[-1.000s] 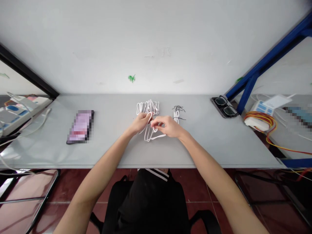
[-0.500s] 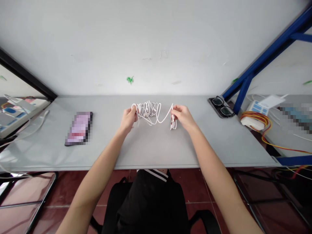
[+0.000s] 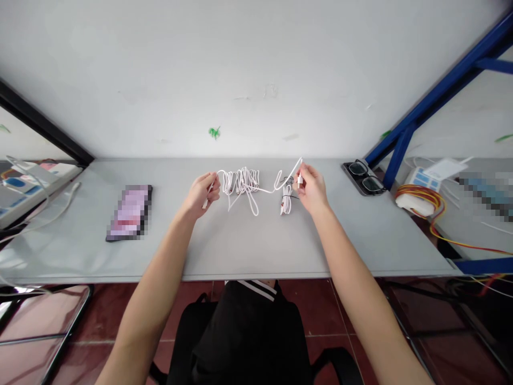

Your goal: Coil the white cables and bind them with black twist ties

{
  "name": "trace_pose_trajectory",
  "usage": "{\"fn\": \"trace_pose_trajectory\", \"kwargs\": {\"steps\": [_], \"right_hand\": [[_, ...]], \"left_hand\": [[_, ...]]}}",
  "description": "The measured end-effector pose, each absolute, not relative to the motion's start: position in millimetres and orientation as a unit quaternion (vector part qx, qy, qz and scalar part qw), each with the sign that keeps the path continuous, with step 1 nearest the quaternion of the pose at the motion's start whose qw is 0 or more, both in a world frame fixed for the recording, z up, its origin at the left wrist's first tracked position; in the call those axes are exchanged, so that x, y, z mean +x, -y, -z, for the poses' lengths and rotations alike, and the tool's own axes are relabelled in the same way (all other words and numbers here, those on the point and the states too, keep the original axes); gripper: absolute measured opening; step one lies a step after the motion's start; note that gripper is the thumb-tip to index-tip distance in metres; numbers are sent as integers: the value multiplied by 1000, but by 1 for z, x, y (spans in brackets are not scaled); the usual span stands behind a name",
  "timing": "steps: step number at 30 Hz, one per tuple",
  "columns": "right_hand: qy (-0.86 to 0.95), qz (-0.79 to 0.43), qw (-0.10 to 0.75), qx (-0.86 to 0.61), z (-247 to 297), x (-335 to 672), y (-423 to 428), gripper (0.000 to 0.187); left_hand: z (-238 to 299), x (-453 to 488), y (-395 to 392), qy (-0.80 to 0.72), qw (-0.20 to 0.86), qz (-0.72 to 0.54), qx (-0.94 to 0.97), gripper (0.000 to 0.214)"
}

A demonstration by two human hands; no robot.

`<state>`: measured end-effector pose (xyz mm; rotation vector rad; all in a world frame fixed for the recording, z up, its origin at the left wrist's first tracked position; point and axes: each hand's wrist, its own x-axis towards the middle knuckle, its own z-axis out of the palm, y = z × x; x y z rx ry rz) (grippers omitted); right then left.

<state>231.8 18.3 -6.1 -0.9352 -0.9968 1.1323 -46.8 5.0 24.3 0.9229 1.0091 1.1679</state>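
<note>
My left hand [image 3: 203,193] is closed on one end of a white cable, and a plug pokes out below its fingers. My right hand [image 3: 310,184] pinches the other end of a white charging cable [image 3: 288,179], its connector just under the fingertips. Between the hands the cable sags in loose bends over the desk. Several coiled white cables [image 3: 245,181] lie in a row there, partly crossed by the held one. Beside my right hand rests a small white cable bundle [image 3: 286,200] bound with a dark tie.
A phone [image 3: 129,213] lies on the grey desk [image 3: 248,246] at the left. Glasses [image 3: 366,175] rest on a dark case at the right. Power strips [image 3: 24,187] and red-yellow wires [image 3: 420,195] sit at the sides. A white wall [image 3: 240,69] rises behind.
My hands have moved farther apart, the left one leftward and the right one rightward. The cable between them is more drawn out, and the tied bundle now shows clear of my right hand.
</note>
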Motion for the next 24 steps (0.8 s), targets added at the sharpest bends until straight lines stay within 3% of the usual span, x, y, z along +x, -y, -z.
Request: {"fn": "trace_pose_trajectory", "kwargs": {"steps": [8,16,24], "right_hand": [[406,-404,693,-437,2,239,-21,47],[303,-311,787,-437,0,265,-30,47],[392,-432,700,-412,1,249,-22,45]], "left_hand": [[-29,-61,-8,-365,597,-669,250,40],[-28,-79,-13,-362,519,-756,166,32],[-33,-64,-8,-344,590,-690,239,21]]}}
